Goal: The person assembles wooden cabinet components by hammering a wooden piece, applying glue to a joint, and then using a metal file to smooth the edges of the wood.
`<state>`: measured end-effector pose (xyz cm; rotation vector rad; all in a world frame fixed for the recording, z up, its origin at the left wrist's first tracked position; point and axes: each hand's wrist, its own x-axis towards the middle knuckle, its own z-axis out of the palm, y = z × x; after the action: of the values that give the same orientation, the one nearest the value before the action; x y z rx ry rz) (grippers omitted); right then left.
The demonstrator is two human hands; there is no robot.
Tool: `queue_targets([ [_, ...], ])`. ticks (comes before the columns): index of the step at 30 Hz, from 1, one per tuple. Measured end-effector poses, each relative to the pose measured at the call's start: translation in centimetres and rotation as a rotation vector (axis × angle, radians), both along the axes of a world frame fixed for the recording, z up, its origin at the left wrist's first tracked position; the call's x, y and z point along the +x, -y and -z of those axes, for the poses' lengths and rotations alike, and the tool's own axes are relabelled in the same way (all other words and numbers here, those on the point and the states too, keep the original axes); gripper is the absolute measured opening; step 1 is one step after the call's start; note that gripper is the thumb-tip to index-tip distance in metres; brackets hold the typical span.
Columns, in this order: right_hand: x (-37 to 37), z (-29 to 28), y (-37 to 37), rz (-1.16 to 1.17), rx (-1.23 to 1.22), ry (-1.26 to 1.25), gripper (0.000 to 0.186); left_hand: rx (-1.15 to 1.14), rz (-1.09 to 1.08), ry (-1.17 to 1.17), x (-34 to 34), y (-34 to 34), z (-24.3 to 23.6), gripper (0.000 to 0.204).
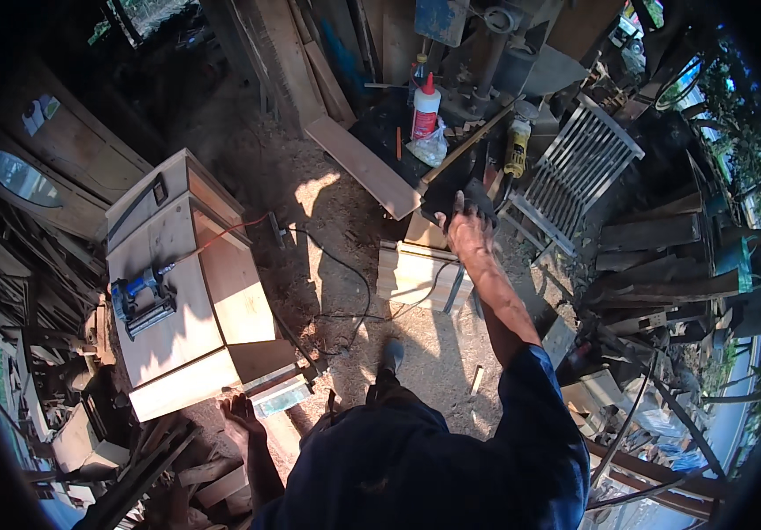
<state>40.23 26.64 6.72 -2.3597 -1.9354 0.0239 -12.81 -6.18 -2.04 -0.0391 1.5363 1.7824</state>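
My right hand (471,231) reaches forward to the near edge of a dark worktop, its fingers closed over a black object (485,205) whose kind I cannot make out. A yellow power tool (517,148) lies just beyond it. Down at the left, my left hand (241,417) is empty with its fingers apart, close to the near corner of a pale wooden cabinet (173,322). On that cabinet rest a blue nail gun (146,296), joined to an orange hose, and a dark square (160,190).
A white glue bottle (426,112) with a red cap stands on the worktop, beside a long board (365,168). Slatted wooden panel (579,172) leans at the right. Pale planks (416,276) and a black cable (363,283) lie on the dusty floor. Scrap wood (663,256) fills both sides.
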Motion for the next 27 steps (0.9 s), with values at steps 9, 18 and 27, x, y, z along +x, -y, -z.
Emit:
queue_targets([
  [9,4.2,7.6,-12.1,-0.158,0.199,0.359,0.066,0.044,0.069,-0.44,0.7,-0.2,1.1,0.041],
  [18,-0.6,5.5,-12.4,-0.191,0.069,0.153,0.051,0.025,-0.318,0.212,5.4,-3.3,-5.5,0.064],
  [27,-35.0,1.4,-0.8,-1.642,-0.179,-0.55,0.045,-0.172,-0.115,-0.376,6.9,-4.5,-6.0,0.082],
])
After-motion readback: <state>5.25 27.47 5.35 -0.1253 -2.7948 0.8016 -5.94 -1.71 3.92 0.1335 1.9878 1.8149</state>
